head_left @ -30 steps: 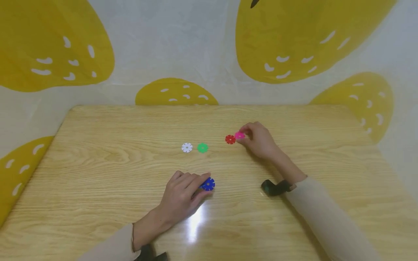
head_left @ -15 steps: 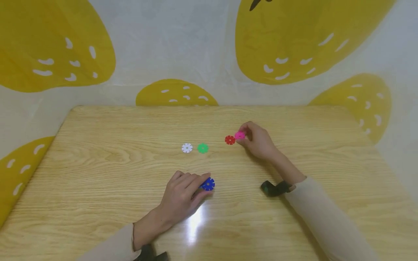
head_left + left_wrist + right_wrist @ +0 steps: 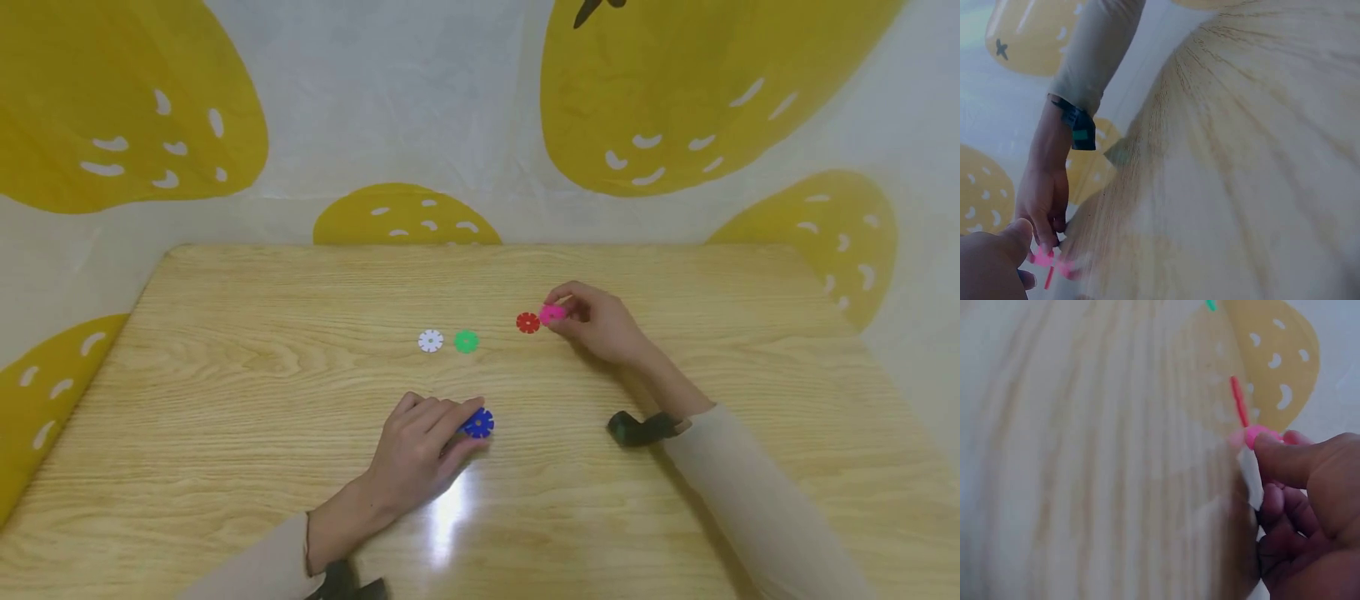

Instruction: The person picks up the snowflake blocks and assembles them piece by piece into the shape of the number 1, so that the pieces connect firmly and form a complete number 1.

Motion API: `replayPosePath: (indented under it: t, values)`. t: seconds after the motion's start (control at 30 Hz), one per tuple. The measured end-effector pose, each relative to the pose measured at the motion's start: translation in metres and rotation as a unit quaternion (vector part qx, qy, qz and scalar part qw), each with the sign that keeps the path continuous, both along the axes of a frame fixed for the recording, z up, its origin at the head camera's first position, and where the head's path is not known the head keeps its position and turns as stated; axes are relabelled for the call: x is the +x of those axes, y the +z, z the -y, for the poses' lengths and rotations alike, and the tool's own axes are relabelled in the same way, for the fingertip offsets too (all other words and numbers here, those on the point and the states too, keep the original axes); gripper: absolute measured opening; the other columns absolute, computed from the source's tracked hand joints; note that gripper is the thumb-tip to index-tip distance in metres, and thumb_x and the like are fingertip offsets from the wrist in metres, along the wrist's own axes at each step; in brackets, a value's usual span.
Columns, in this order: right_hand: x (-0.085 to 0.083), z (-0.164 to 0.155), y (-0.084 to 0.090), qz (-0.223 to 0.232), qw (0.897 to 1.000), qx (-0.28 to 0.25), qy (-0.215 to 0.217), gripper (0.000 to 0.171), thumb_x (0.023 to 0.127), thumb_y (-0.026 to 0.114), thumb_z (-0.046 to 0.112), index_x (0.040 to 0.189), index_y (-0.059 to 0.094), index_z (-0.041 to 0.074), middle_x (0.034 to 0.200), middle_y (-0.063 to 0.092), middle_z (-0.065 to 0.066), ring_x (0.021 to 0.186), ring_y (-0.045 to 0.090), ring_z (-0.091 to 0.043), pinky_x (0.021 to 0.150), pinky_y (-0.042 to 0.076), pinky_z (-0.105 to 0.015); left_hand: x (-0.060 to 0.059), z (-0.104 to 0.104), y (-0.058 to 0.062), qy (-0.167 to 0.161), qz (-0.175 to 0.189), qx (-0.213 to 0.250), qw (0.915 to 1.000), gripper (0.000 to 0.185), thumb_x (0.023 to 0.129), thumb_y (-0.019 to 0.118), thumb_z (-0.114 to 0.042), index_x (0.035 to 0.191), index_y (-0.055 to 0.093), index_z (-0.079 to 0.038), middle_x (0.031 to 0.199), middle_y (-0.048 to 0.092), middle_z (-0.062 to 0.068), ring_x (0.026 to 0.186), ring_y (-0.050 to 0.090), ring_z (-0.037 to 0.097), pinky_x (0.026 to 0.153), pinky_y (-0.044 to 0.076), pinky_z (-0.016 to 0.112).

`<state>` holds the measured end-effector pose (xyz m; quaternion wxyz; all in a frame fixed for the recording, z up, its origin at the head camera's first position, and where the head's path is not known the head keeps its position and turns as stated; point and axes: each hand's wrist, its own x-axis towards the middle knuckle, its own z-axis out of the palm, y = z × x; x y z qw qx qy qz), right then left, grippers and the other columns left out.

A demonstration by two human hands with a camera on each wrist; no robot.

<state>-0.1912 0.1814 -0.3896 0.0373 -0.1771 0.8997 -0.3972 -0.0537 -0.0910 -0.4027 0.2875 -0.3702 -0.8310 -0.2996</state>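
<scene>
My left hand (image 3: 416, 450) pinches a blue notched plastic disc (image 3: 478, 423) between thumb and fingers, low over the near middle of the table. Part of that disc is hidden by the fingers. Farther back and to the right, my right hand (image 3: 600, 325) holds a pink notched disc (image 3: 552, 315) at its rim. A red notched disc (image 3: 528, 322) lies just left of the pink one. In the right wrist view the pink disc (image 3: 1260, 436) sits between thumb and fingertip, close by the red disc (image 3: 1239, 402); whether the two touch I cannot tell.
A green notched disc (image 3: 467, 342) and a white one (image 3: 431, 341) lie flat side by side, left of the red disc. The wooden table (image 3: 262, 333) ends at a wall covering (image 3: 420, 100) printed with yellow shapes. Dark straps are on both wrists.
My right hand has shifted very slightly toward me and to the right, with the pink disc in it. The left hand and the blue disc stay where they were.
</scene>
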Motion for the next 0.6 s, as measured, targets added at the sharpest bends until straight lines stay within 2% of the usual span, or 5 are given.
replayPosePath:
  t: [0.17,0.33,0.47,0.6]
  values:
    - [0.004,-0.004,0.005,0.030,0.999,-0.039,-0.007,0.026,0.078,0.070,0.021,0.103,0.061,0.019,0.084,0.062,-0.001,0.075,0.056,-0.015,0.069,0.044,-0.032,0.000,0.000,-0.001,0.002,0.002,-0.002,1.0000,0.048,0.070,0.073,-0.031,0.109,0.062,-0.005,0.083,0.064,-0.002,0.067,0.056,0.009,0.063,0.038,0.025]
    - [0.013,-0.006,0.008,0.075,0.995,-0.054,-0.026,0.027,0.078,0.069,0.022,0.105,0.062,0.022,0.088,0.061,-0.002,0.075,0.055,-0.016,0.064,0.045,-0.028,0.000,0.000,-0.001,0.001,0.002,-0.003,1.0000,0.047,0.070,0.072,-0.030,0.109,0.062,-0.005,0.083,0.064,-0.002,0.067,0.056,0.008,0.063,0.038,0.025]
    - [0.023,-0.005,0.010,0.098,0.993,-0.071,-0.015,0.029,0.079,0.068,0.020,0.108,0.061,0.021,0.086,0.062,-0.005,0.072,0.055,-0.020,0.058,0.044,-0.028,0.000,0.000,-0.001,0.002,0.003,-0.002,1.0000,0.047,0.071,0.072,-0.031,0.109,0.062,-0.005,0.084,0.064,-0.002,0.067,0.056,0.008,0.063,0.038,0.025]
    - [0.032,-0.002,0.012,0.120,0.987,-0.107,0.001,0.029,0.081,0.065,0.010,0.110,0.061,0.017,0.085,0.062,-0.009,0.071,0.059,-0.024,0.059,0.048,-0.032,0.000,0.000,0.000,0.004,0.006,-0.001,1.0000,0.047,0.071,0.072,-0.031,0.109,0.062,-0.005,0.084,0.064,-0.002,0.067,0.057,0.008,0.063,0.038,0.025]
